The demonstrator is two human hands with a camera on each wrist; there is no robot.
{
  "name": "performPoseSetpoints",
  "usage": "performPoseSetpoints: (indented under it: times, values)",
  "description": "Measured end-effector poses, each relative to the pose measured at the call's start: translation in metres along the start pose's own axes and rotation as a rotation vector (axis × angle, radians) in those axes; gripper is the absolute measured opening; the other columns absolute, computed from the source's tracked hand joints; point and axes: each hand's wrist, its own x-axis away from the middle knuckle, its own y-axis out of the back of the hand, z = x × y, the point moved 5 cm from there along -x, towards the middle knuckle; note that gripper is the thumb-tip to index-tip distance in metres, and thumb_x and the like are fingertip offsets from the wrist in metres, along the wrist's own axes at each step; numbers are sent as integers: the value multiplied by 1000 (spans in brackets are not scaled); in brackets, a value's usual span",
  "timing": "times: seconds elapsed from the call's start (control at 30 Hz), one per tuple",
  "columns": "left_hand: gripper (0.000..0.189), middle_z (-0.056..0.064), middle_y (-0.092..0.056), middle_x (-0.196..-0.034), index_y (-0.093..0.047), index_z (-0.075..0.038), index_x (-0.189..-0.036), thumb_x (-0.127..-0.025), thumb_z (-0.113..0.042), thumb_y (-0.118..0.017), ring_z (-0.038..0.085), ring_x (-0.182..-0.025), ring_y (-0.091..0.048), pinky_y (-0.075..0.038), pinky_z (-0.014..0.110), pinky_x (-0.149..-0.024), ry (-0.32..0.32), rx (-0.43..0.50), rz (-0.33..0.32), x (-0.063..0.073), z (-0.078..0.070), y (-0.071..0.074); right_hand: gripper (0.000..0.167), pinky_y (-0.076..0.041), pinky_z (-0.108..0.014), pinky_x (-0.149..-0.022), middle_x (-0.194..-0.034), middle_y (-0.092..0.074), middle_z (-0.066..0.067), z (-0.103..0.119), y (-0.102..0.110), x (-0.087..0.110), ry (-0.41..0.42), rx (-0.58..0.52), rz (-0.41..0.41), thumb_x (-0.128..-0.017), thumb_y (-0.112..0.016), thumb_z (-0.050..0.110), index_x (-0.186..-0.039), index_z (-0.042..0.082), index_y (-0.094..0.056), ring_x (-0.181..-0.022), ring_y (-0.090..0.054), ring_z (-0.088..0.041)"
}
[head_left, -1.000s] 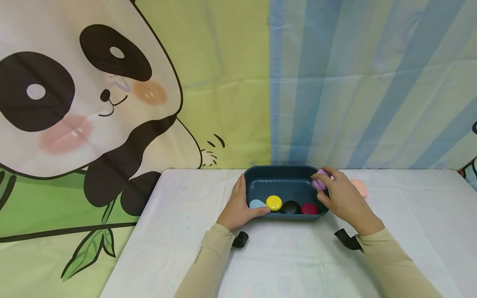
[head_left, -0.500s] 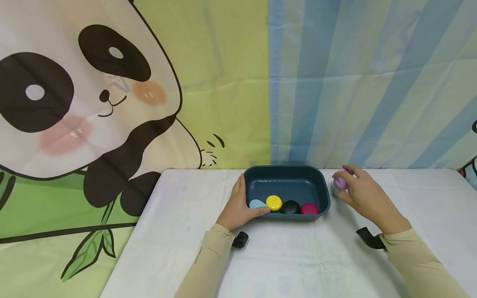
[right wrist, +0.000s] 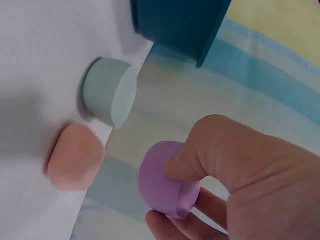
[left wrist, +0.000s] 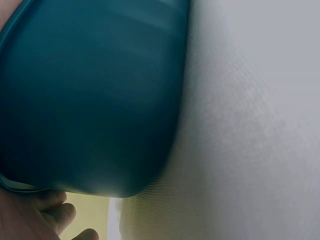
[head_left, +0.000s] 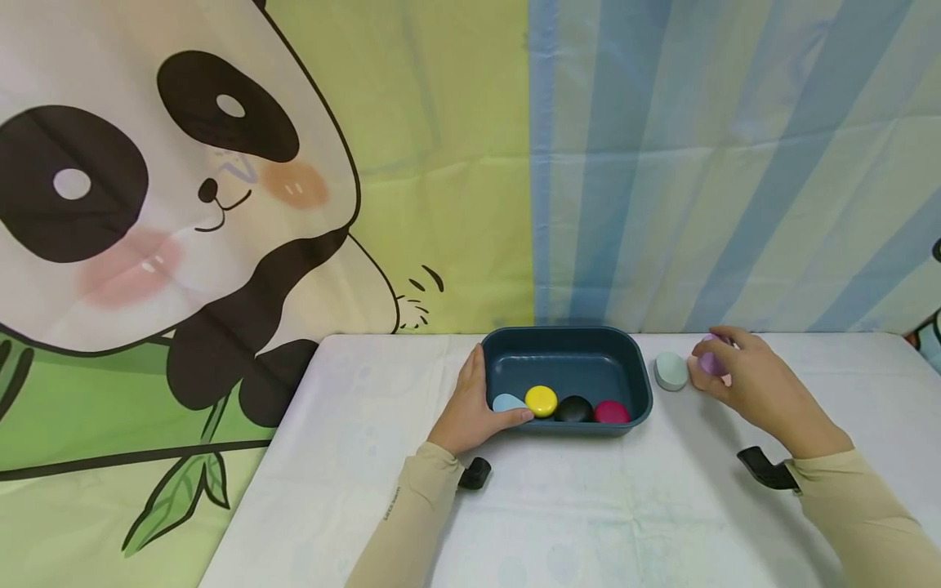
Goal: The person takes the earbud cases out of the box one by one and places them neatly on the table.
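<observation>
A dark blue rectangular tray (head_left: 562,367) sits on the table. My left hand (head_left: 470,412) grips its left end, thumb along the near rim and fingers at the far side. Along the tray's near wall lie a light blue piece (head_left: 507,402) partly under the thumb, a yellow round piece (head_left: 541,401), a black one (head_left: 574,408) and a dark red one (head_left: 612,412). To the right of the tray, my right hand (head_left: 768,396) pinches a purple rounded block (right wrist: 162,177) between thumb and fingers, raised above the table. In the head view the hand partly covers it.
A pale green block (head_left: 671,371) stands just right of the tray. Past it is a peach block (right wrist: 76,157), mostly behind my right hand in the head view. A printed panda and striped curtain (head_left: 720,163) hangs at the table's back edge.
My right hand has carried the purple block rightward from over the tray's right end, past the pale green block, which now shows fully. The left hand and tray have stayed put.
</observation>
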Motion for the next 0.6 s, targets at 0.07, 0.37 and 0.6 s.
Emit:
performPoseSetpoints:
  times: [0.07,0.37,0.6]
  values:
    - [131,8,0,-169,5,-13,-162,-75,-61,-81,22,-153,-9,-26,49,-119,1,0,-2,0,0,0,30,-49,-64,-81,-113,-61,-33,-5,1,2,-5,13,13,-70,-87,2,-95,3,-70,-100,-57,-52]
    - [131,7,1,-169,4,-12,-162,-76,-61,-80,22,-153,-9,-27,49,-118,-3,8,-6,0,-1,1,60,-53,-61,-75,-119,-55,-34,-29,2,9,-84,61,139,-66,-89,-1,-118,-12,-60,-100,-57,-51]
    - [131,8,0,-169,4,-12,-162,-76,-62,-80,22,-153,-9,-26,48,-119,-3,5,-6,1,-1,1,65,-53,-62,-75,-119,-53,-37,-45,-5,13,-100,89,214,-66,-86,-3,-122,-18,-55,-100,-57,-52]
